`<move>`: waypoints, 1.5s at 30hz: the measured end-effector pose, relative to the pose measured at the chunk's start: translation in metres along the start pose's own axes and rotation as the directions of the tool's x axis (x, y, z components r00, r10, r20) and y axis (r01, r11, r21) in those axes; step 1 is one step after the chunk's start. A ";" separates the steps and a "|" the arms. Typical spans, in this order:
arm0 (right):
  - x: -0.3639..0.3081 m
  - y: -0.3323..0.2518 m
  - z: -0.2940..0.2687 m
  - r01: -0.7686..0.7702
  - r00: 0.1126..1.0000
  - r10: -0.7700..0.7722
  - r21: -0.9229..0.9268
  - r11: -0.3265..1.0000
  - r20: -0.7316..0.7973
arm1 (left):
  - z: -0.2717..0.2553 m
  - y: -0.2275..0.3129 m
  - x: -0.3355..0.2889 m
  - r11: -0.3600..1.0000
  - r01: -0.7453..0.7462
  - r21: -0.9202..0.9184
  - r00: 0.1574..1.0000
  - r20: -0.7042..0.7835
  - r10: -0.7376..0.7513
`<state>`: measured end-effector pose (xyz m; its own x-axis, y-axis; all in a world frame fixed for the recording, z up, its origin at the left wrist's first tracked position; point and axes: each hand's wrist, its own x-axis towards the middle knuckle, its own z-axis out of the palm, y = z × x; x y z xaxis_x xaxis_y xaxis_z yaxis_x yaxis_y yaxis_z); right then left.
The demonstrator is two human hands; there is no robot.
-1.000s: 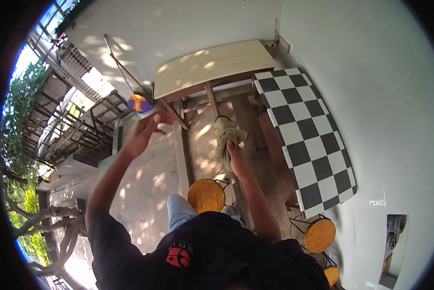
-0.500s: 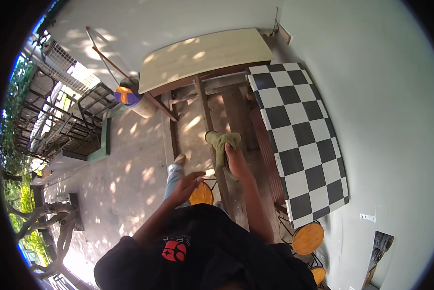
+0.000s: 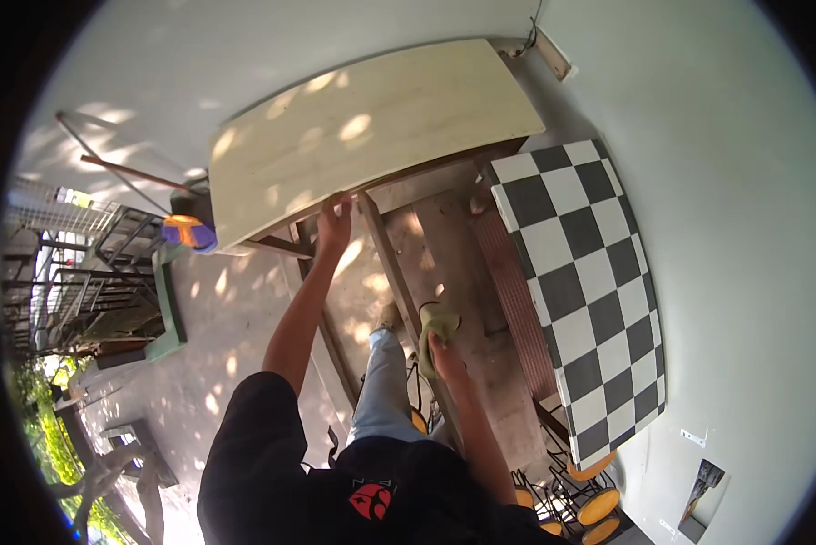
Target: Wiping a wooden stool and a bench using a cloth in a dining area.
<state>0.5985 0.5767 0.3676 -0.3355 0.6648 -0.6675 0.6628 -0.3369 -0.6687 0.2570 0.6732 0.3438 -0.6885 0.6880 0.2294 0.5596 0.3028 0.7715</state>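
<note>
My left hand reaches far forward, its fingers curled at the near edge of a cream-topped wooden table. My right hand is closed around a bunched olive-green cloth, low beside a long wooden beam that runs from under the table toward me. Part of the cloth hangs by the beam; whether it touches the wood I cannot tell. One of my legs, in light blue jeans, is stretched forward left of the beam.
At the right, along the wall, stands a black-and-white checkered table with a ribbed reddish-brown strip beside it. Stools with orange seats crowd the lower right. A purple-and-orange bucket with long handles stands left; metal racks lie beyond.
My left hand has moved forward from near my body to the cream table's edge. My right hand and the cloth now appear lower, nearer me. My view has shifted closer to the table.
</note>
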 end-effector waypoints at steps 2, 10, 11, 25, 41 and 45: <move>0.023 0.016 0.034 0.029 1.000 -0.027 -0.221 0.975 0.011 | 0.030 -0.015 0.065 0.985 -0.172 0.026 0.984 -0.041 0.173; 0.135 -0.058 0.071 0.071 0.997 -0.073 -0.063 0.995 -0.025 | 0.076 -0.079 0.151 0.843 -0.427 0.326 0.898 0.258 0.355; 0.153 -0.078 0.072 0.034 0.999 -0.031 -0.077 0.996 0.038 | 0.070 -0.084 0.153 0.839 -0.422 0.344 0.901 0.266 0.344; 0.301 -0.170 0.084 -0.115 0.965 -0.011 0.462 0.879 0.262 | 0.061 -0.090 0.155 0.848 -0.343 0.404 0.933 0.252 0.257; 0.362 -0.135 0.083 -0.033 0.851 -0.312 0.636 0.771 0.423 | 0.081 -0.076 0.151 0.846 -0.279 0.455 0.954 0.229 0.191; 0.380 -0.111 0.079 -0.041 0.901 -0.260 0.663 0.748 0.349 | 0.092 -0.071 0.153 0.861 -0.258 0.438 0.958 0.234 0.168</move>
<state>0.3445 0.8139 0.1616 -0.7077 0.4538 -0.5415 0.0654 -0.7210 -0.6898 0.1543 0.8173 0.2696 -0.4574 0.8639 0.2110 0.8618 0.3721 0.3448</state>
